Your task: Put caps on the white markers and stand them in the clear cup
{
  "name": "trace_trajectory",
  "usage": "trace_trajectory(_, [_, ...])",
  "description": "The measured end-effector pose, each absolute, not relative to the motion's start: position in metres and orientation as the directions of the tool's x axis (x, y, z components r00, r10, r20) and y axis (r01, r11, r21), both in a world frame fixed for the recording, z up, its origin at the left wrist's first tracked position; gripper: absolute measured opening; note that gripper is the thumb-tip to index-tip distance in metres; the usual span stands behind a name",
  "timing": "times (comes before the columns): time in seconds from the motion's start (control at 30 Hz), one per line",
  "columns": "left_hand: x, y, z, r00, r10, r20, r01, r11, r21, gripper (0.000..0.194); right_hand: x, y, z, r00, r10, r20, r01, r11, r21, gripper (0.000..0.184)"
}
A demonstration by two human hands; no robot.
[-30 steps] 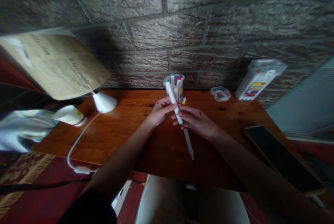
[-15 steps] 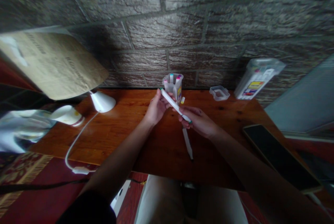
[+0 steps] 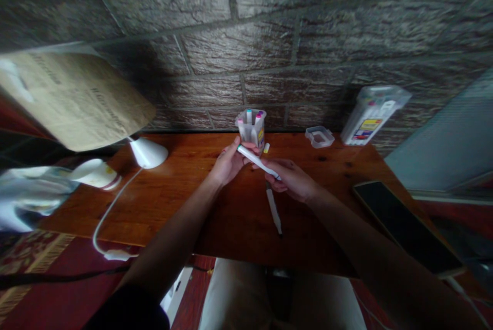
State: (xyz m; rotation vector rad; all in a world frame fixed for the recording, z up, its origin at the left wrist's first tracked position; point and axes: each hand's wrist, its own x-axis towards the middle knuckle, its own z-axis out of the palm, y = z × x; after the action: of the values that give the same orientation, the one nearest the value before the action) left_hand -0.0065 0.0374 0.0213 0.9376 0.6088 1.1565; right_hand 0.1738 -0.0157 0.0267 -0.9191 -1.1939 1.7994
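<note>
A white marker pen [image 3: 257, 160] with a green end slants between my two hands above the desk. My left hand [image 3: 229, 163] has its thumb and fingers closed at the green upper end. My right hand [image 3: 290, 178] is wrapped round the lower part, hiding that tip. Just behind them stands a clear marker case [image 3: 251, 130], holding several white markers with pink, blue and purple ends. Beside that case lies a small yellow and white cap [image 3: 266, 148]. Below my right hand, another white marker [image 3: 273, 212] with a dark tip lies on the wooden desk.
A clear plastic lid [image 3: 319, 137] and a second marker case [image 3: 373, 117] sit at the back right. A dark phone or tablet [image 3: 406, 227] lies at the right edge. Leftward are a lamp [image 3: 148, 153], its cord, and a paper cup [image 3: 96, 173]. A stone wall rises behind.
My hands and the marker have come slightly lower, and the marker's lower green end is now hidden by my right hand. The whole view has shifted slightly.
</note>
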Motion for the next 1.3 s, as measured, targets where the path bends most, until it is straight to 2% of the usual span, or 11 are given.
trace_trajectory(0.27, [-0.008, 0.035, 0.019, 0.438, 0.888, 0.14, -0.492, 0.107, 0.864, 0.039, 0.171, -0.017, 0.025, -0.395, 0.9, -0.184, -0.126, -0.252, -0.96, 0.056])
trace_trajectory(0.73, [-0.009, 0.032, 0.024, 0.409, 0.912, 0.03, -0.47, 0.183, 0.863, 0.044, 0.17, -0.015, 0.024, -0.332, 0.937, -0.109, -0.109, -0.153, -0.982, 0.052])
trace_trajectory(0.93, [-0.007, 0.035, 0.022, 0.411, 0.912, 0.021, -0.469, 0.192, 0.862, 0.05, 0.166, -0.016, 0.021, -0.289, 0.95, -0.117, -0.147, -0.166, -0.975, 0.053])
trace_trajectory(1.07, [-0.005, 0.037, 0.019, 0.425, 0.905, 0.01, -0.451, 0.202, 0.869, 0.058, 0.167, -0.016, 0.026, -0.335, 0.936, -0.109, -0.183, -0.178, -0.967, 0.046])
trace_trajectory(1.3, [-0.01, 0.039, 0.012, 0.341, 0.931, 0.128, -0.485, 0.058, 0.872, 0.033, 0.17, -0.013, 0.028, -0.233, 0.97, -0.064, -0.317, -0.138, -0.939, 0.034])
